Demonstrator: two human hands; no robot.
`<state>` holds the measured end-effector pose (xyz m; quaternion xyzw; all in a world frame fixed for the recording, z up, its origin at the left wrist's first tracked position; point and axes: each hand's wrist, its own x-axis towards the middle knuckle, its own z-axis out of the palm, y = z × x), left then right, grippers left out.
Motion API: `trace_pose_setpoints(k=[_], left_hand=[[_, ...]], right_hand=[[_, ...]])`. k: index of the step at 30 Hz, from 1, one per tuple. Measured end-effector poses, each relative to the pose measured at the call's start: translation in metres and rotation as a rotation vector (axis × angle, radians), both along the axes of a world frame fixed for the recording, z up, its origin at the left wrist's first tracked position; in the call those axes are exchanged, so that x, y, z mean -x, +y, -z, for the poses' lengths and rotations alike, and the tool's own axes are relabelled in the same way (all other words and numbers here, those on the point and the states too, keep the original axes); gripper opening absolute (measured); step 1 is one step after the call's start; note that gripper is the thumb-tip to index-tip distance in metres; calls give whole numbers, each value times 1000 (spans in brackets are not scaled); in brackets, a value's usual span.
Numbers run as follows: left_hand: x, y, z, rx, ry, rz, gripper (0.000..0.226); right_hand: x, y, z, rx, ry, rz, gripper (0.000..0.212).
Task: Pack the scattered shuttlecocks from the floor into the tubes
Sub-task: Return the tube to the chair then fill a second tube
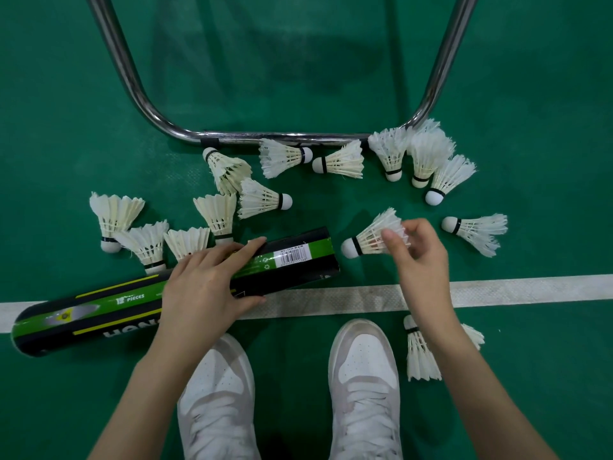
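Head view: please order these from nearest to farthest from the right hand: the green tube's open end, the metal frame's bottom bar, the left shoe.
1. The green tube's open end, just left of the right hand, facing the shuttlecock it pinches.
2. The metal frame's bottom bar, beyond the hand, and the left shoe, below-left: too close to call.

The green-and-black shuttlecock tube [139,300] lying on the floor carries the white word "PIECES" beside a small number that looks like 12. Lower on its side, upside down, large white letters read "HON", the rest hidden under the wrist. A white barcode label [293,257] sits near its open end, digits too small to read.
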<state>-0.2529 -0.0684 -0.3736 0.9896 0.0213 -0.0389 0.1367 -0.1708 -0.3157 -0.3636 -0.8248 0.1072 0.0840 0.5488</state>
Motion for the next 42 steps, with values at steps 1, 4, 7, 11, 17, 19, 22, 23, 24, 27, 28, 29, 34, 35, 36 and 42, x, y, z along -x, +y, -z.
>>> trace_pose_setpoints(k=[1, 4, 7, 11, 17, 19, 22, 23, 24, 27, 28, 29, 34, 35, 36, 42], left_hand=[[-1, -2, 0, -2, -9, 5, 87], [-6, -8, -1, -6, -18, 10, 87], [-8, -13, -1, 2, -38, 14, 87], [-7, -16, -3, -4, -61, 14, 87], [-7, -16, -3, -7, -71, 8, 88], [-7, -17, -4, -3, -71, 7, 88], [-6, -17, -4, -6, -67, 12, 88], [-6, -17, -4, -7, -66, 13, 88], [-6, -17, -4, -8, -64, 15, 88], [-5, -17, -3, -8, -59, 19, 88], [-6, -16, -3, -8, -56, 20, 88], [-6, -16, -3, -8, -52, 21, 88], [-6, -17, -6, -4, -47, 16, 88], [-7, -17, -7, 0, -50, 15, 88], [-8, -17, -8, 2, -53, 14, 88], [-14, -18, -23, 3, -52, -14, 89]], right_hand=[[3, 3, -2, -38, 15, 7, 14], [12, 14, -4, -194, 83, -25, 9], [22, 26, -4, -249, 108, -105, 10], [29, 34, -1, -275, 184, -167, 29], [27, 36, -3, -134, 132, -158, 30], [25, 35, -3, -127, 141, -133, 29], [24, 36, -5, -138, 141, -143, 32], [23, 37, -6, -151, 141, -155, 32], [22, 37, -6, -168, 141, -164, 32], [21, 37, -7, -261, 159, -183, 30], [21, 37, -7, -296, 170, -194, 30], [21, 37, -7, -317, 181, -210, 29], [20, 37, -6, -336, 215, -286, 29], [19, 37, -6, -344, 217, -293, 29], [18, 36, -7, -356, 221, -297, 29], [6, 31, -26, -276, 137, -346, 26]])
